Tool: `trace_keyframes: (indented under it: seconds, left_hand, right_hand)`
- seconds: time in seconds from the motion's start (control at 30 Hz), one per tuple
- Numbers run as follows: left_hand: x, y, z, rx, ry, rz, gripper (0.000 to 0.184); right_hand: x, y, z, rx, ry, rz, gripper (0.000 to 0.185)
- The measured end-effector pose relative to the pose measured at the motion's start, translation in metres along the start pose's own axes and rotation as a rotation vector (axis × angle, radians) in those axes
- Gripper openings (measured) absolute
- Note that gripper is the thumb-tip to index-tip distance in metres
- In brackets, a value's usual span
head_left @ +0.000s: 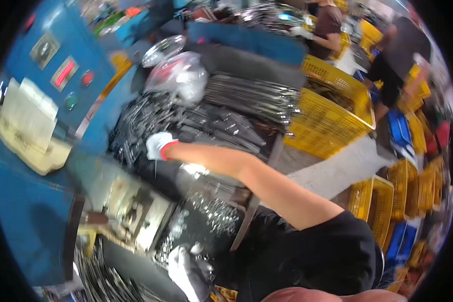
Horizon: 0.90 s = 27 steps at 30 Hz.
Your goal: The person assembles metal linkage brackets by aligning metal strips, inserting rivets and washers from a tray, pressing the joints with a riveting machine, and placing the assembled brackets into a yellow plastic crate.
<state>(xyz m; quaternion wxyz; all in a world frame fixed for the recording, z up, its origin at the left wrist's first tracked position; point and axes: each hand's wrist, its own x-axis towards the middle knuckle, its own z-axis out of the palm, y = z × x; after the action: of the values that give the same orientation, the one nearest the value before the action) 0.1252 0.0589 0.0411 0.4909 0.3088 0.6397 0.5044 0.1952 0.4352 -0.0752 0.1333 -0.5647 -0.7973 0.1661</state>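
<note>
My right hand (159,146), in a white glove with a red cuff, reaches out to a heap of dark, shiny metal strips (146,118). It is at the near edge of the heap; its fingers are blurred, so its grip is unclear. Lower down, my left hand (183,272), also in a white glove, is beside a dark tray surface (199,236) scattered with small shiny metal pieces (219,216). Its fingers look curled together, but whatever is in them does not show. Close to both hands is the lit, metal working area of a machine (131,211).
A blue machine housing (50,65) with red and green buttons stands at left. Long metal rods (251,95) and a clear plastic bag (183,75) lie beyond the heap. Yellow crates (327,121) line the right. Two other people (400,55) stand farther back. More strips (105,274) lie at the bottom left.
</note>
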Motion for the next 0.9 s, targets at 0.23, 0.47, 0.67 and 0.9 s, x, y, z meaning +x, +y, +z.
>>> trace_keyframes:
  seconds: [0.23, 0.47, 0.67, 0.9]
  left_hand:
    - [0.023, 0.003, -0.003, -0.002, 0.062, 0.103, 0.037]
    - [0.032, -0.004, 0.001, -0.145, 0.044, 0.062, 0.040]
    - [0.018, -0.005, 0.004, -0.022, 0.021, 0.147, 0.043]
    - [0.024, 0.028, -0.029, -0.044, -0.028, -0.052, 0.030]
  right_hand:
    - [-0.072, 0.023, -0.071, 1.179, 0.051, -0.029, 0.027]
    - [-0.250, -0.039, -0.106, 1.389, -0.520, -0.457, 0.020]
    - [-0.272, -0.045, -0.080, 1.260, -0.322, -0.355, 0.020]
    - [-0.226, -0.067, -0.088, 1.246, -0.732, -0.219, 0.017]
